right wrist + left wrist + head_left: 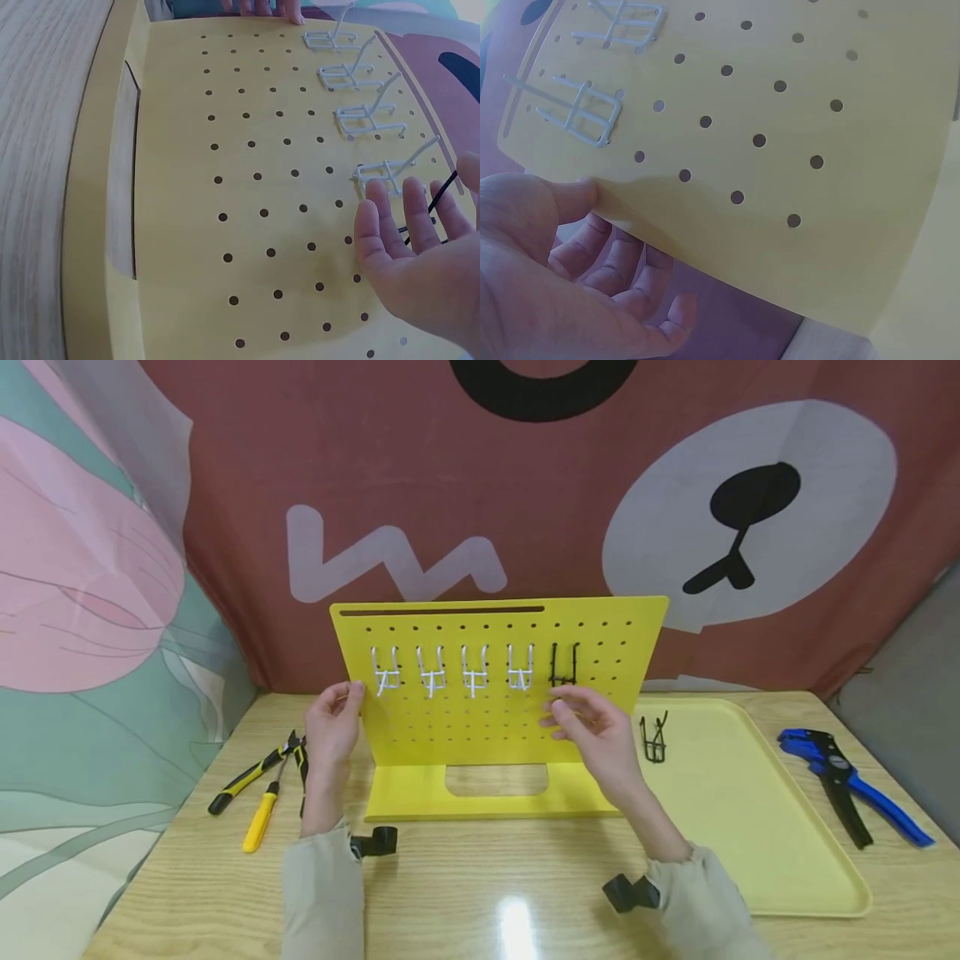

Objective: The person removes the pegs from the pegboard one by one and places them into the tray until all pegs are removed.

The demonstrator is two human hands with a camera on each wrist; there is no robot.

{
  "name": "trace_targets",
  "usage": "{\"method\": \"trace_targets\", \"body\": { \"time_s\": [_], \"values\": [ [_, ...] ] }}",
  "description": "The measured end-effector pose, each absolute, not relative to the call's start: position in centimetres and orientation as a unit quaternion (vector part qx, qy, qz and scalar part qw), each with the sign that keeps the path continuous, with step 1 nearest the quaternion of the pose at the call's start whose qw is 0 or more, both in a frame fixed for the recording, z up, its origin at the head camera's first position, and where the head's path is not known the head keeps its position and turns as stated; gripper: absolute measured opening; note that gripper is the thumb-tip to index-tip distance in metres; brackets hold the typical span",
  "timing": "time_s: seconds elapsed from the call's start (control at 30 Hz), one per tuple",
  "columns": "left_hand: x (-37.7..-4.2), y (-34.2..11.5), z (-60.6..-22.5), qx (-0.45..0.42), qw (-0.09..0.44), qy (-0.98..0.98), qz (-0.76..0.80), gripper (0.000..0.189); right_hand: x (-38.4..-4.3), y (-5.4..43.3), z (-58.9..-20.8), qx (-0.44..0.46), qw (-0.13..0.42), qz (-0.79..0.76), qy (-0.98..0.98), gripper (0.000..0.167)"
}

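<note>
A yellow pegboard stands upright on its base. My left hand grips its left edge, thumb on the front and fingers behind, as the left wrist view shows. Several white wire hooks hang in a row on the board. To their right, a black wire hook sits against the board. My right hand is at this black hook's lower part, hiding some of it. In the right wrist view its fingers are spread loosely, with the black prong showing between fingers and thumb; contact is unclear.
Right of the board lies a pale yellow tray with another black wire hook on it. Blue-handled pliers rest farther right. On the left are yellow-and-black pliers and a yellow-handled screwdriver. A printed cloth hangs behind.
</note>
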State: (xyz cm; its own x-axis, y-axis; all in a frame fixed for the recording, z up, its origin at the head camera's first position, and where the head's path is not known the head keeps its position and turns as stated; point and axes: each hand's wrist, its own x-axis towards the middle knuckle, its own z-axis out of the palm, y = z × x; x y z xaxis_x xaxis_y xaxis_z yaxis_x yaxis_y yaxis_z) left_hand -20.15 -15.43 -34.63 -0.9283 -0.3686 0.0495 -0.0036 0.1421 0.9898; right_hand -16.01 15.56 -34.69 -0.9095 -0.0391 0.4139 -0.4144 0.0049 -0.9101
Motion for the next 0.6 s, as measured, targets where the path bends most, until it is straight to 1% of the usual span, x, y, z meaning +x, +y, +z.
{"method": "trace_targets", "body": {
  "time_s": [0.27, 0.6],
  "values": [
    [-20.22, -15.41, -34.67, 0.126, 0.139, -0.740, -0.646, 0.037, -15.94, 15.26, -34.06, 0.117, 0.145, 0.655, -0.732, 0.025],
    [-20.23, -15.49, -34.67, 0.131, 0.138, -0.742, -0.643, 0.037, -15.64, 15.35, -33.63, 0.105, 0.160, 0.640, -0.744, 0.021]
  ]
}}
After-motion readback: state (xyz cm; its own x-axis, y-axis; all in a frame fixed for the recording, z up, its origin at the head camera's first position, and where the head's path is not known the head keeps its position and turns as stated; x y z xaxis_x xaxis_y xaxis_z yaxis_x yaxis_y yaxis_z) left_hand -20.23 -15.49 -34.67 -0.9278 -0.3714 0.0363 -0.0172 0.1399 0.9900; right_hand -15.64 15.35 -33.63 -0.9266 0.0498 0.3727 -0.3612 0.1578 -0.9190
